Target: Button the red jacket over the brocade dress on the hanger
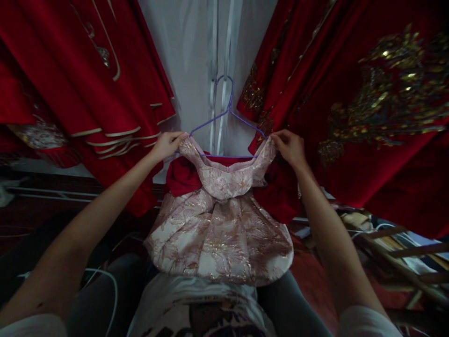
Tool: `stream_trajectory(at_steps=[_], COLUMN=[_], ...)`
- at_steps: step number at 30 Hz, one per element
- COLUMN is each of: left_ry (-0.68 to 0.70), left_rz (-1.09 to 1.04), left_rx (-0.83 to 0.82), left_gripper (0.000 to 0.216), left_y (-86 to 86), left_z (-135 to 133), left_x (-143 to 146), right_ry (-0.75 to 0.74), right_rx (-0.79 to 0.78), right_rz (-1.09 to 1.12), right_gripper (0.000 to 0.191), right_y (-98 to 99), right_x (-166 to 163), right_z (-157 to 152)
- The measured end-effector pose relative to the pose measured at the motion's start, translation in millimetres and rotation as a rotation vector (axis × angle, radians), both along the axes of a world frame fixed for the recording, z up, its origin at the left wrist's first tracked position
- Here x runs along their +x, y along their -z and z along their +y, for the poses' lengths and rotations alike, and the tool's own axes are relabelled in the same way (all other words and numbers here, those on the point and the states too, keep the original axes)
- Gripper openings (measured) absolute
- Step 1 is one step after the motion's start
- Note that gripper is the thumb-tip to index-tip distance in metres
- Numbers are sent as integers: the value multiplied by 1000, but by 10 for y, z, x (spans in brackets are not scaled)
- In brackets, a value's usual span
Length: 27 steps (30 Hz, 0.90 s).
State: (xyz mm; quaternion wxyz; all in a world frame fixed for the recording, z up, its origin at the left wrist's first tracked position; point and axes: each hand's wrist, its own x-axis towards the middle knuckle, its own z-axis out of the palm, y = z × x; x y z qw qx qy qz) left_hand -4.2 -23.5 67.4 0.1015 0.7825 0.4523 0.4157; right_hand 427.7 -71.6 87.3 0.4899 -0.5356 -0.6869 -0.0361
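Note:
A pale pink brocade dress (224, 234) with a shiny floral pattern spreads over my lap, its neckline facing away from me. The purple wire hanger (229, 107) sits inside the neckline, its hook pointing up and away. My left hand (170, 144) pinches the dress's left shoulder strap beside one hanger arm. On the other side, my right hand (289, 144) pinches the right shoulder strap near the opposite hanger end. Bunched red fabric (182, 177) shows behind the bodice on both sides.
Red garments with gold trim (115, 93) hang at the left. More red garments with gold sequins (393, 93) hang at the right. A pale wall with metal rails (213, 42) stands ahead. A wooden rack (403, 262) is at lower right, and a white cable (114, 290) lies at lower left.

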Motion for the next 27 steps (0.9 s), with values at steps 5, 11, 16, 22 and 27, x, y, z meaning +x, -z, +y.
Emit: stream_trajectory(at_steps=[5, 11, 16, 22, 27], left_ry=[-96, -114, 133, 344, 319], left_rz=[-133, 62, 248, 354, 475], left_rx=[-5, -223, -113, 258, 224], left_gripper=[65, 59, 47, 35, 31], left_y=[247, 549, 358, 140, 384], left_z=[-47, -404, -631, -479, -330], left_x=[-196, -242, 263, 1051, 1274], right_ry=[164, 85, -100, -211, -239], right_rx=[-24, -264, -450, -234, -62], right_rz=[159, 120, -109, -200, -196], right_gripper=[23, 19, 18, 18, 18], right_y=[339, 859, 852, 340, 83], right_x=[346, 468, 158, -394, -563], right_z=[-49, -336, -579, -733, -640])
